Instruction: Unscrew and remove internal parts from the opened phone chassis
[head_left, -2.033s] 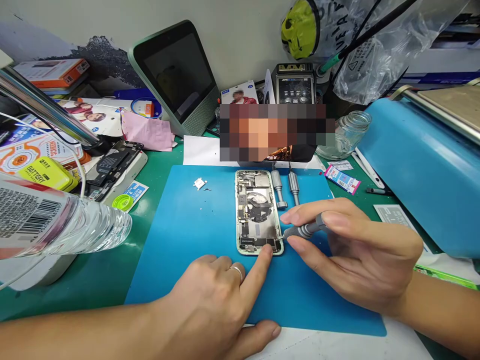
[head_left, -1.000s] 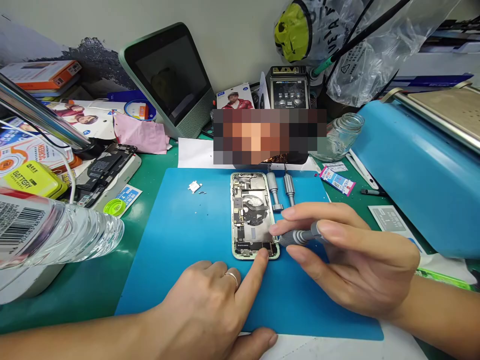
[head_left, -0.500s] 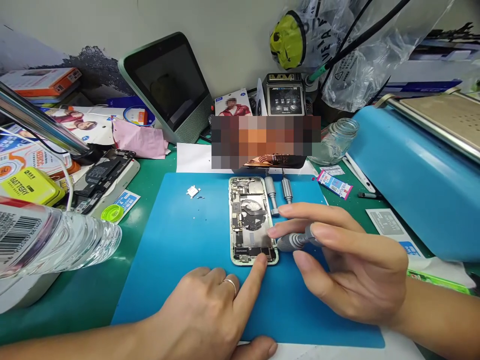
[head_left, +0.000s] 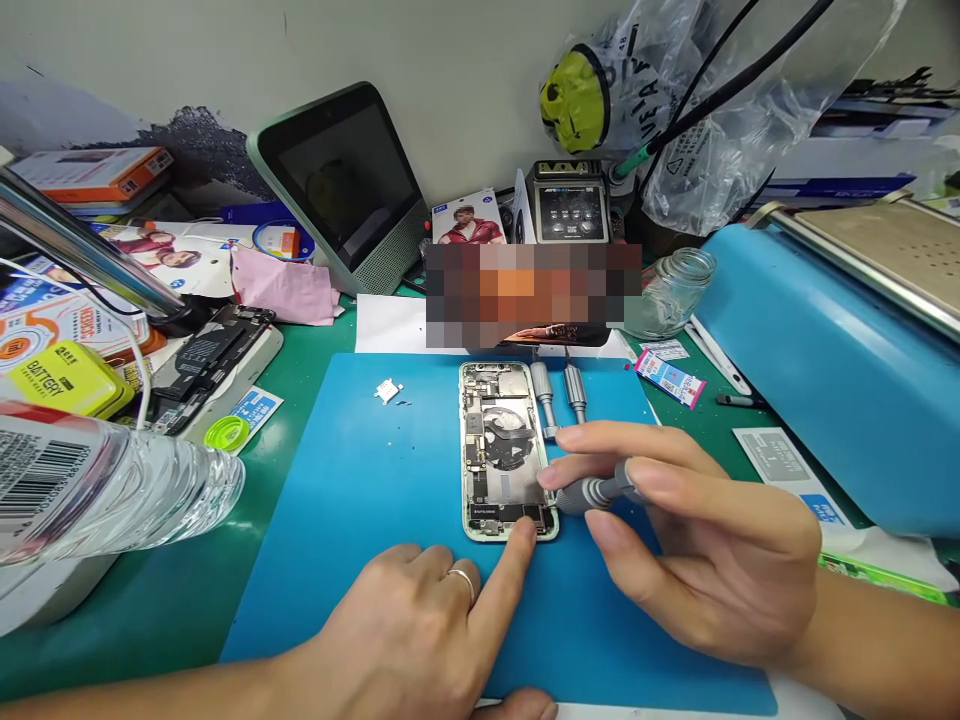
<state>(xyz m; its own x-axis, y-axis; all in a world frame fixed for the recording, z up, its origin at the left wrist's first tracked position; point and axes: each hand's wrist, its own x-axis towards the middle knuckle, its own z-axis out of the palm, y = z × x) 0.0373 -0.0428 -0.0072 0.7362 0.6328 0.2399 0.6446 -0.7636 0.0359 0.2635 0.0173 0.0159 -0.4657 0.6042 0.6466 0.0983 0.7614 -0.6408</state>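
Bright light leaves glare on the bottle point(head_left: 176, 490).

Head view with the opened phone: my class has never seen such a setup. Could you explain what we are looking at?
There is no machine here, just someone working, filmed by a camera worn on the head that looks forward and down. An opened smartphone lies on a blue mat. The left hand rests its index fingertip on the lower end. The right hand holds a grey screwdriver, tip at the lower right edge. Two more screwdrivers lie alongside, and a small silvery part sits to the left.
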